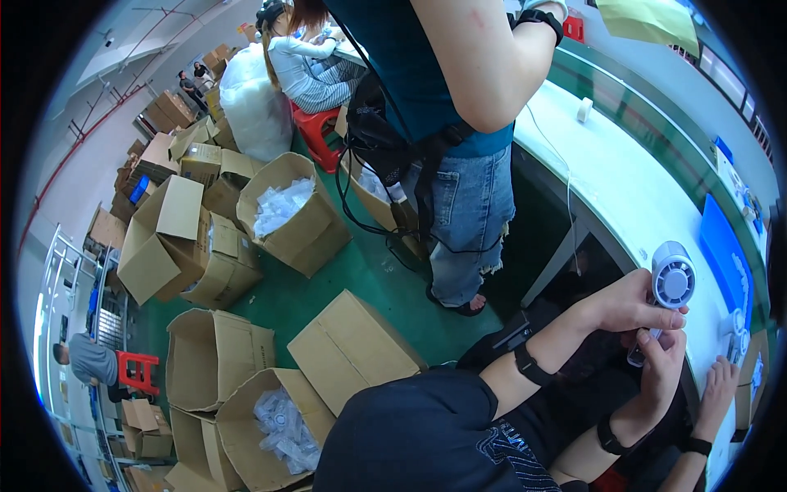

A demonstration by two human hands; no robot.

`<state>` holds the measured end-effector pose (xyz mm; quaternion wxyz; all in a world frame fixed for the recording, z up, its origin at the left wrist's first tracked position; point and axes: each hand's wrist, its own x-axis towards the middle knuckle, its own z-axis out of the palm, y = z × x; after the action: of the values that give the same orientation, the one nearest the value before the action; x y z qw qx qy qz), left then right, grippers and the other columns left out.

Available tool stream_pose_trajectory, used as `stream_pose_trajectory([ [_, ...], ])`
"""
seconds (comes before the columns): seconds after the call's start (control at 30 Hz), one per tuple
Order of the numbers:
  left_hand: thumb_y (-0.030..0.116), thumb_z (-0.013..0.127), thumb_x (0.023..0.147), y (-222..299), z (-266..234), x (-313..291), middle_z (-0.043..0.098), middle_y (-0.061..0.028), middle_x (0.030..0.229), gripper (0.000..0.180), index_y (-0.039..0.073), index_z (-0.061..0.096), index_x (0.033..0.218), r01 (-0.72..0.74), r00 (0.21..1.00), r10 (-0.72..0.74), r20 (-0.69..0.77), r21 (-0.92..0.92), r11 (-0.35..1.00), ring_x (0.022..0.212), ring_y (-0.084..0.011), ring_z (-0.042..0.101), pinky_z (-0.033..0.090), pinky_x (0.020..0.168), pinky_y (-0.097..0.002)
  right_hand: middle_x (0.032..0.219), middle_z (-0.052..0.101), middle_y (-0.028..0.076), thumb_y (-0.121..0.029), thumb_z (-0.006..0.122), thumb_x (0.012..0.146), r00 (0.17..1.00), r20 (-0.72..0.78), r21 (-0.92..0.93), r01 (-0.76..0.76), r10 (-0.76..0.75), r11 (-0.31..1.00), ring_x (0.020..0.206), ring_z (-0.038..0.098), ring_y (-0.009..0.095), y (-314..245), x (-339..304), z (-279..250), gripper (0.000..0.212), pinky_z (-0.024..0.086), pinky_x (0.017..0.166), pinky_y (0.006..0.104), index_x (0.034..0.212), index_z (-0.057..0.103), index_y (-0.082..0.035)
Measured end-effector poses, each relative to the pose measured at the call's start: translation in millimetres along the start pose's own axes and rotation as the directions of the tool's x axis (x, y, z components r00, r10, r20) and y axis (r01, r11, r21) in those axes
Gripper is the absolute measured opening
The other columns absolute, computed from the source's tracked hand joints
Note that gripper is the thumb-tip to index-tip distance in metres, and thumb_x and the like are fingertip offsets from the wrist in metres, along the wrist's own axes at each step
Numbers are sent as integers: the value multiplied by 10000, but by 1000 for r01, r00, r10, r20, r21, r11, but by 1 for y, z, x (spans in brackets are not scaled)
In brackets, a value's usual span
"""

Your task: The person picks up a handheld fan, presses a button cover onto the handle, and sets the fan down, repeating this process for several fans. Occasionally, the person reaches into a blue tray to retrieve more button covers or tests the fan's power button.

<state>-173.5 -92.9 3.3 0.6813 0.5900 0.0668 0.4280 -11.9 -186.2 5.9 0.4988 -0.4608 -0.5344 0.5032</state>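
A pale grey handheld fan [674, 277], its round slotted head facing up, is held beside the edge of the white workbench [598, 176]. My left hand [630, 303] is closed round it just below the head, with the thumb laid across the front. Lower down, my right hand [662, 357] has its fingers closed on the fan's handle, which is largely hidden by both hands. Black bands circle both my wrists. Another person's hand [721, 384] rests on the bench to the right, near a second light-coloured fan [734, 324].
A blue tray [725, 246] and a roll of tape [584, 110] lie on the bench. A co-worker in jeans [467, 197] stands close by on the left. Cardboard boxes [352, 348] crowd the green floor, several holding clear plastic bags [283, 426]. A red stool [316, 131] stands farther back.
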Motion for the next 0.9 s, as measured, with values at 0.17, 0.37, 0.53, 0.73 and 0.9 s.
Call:
stream_pose_trajectory([
  [0.17, 439, 851, 881, 13, -4, -5, 742, -104, 933, 505, -5, 725, 1087, 149, 988, -151, 24, 80, 986, 839, -160, 715, 583, 717, -300, 999, 696, 82, -226, 848, 857, 998, -20, -21, -64, 63, 998, 875, 701, 175, 5, 0, 2, 635, 553, 789, 293, 1351, 515, -4],
  [0.37, 399, 850, 886, 5, -1, 3, 732, -112, 952, 528, -25, 691, 1157, 199, 978, -206, 20, 182, 963, 757, -173, 712, 583, 646, -296, 1048, 693, 86, -246, 892, 817, 997, 18, -51, -74, 75, 996, 890, 707, 179, 5, 6, -6, 692, 574, 802, 310, 1349, 521, -3],
  [0.53, 416, 886, 798, 0, 11, 7, 695, -121, 1109, 710, -41, 618, 1270, 106, 990, -95, 102, -110, 988, 985, -195, 674, 557, 891, -334, 1051, 686, 79, -246, 877, 829, 987, -152, 9, 48, -46, 999, 908, 696, 175, 17, 6, -16, 651, 566, 824, 307, 1324, 545, 15],
  [0.73, 327, 922, 685, 16, 23, 10, 655, -128, 1159, 826, -57, 563, 1321, -103, 982, 100, 160, 8, 995, 1041, -211, 635, 528, 970, -352, 1057, 674, 57, -241, 803, 908, 934, -307, -23, 182, -181, 983, 931, 674, 151, 17, 10, -17, 498, 545, 821, 298, 1268, 588, 28],
  [0.9, 302, 907, 687, 17, 25, 6, 654, -122, 1166, 842, -54, 548, 1360, -93, 975, 82, 208, 46, 995, 1052, -211, 630, 527, 968, -351, 1143, 655, 94, -194, 820, 877, 947, -280, 25, 171, -157, 985, 1000, 676, 183, 17, 6, -21, 539, 552, 883, 315, 1289, 555, 31],
])
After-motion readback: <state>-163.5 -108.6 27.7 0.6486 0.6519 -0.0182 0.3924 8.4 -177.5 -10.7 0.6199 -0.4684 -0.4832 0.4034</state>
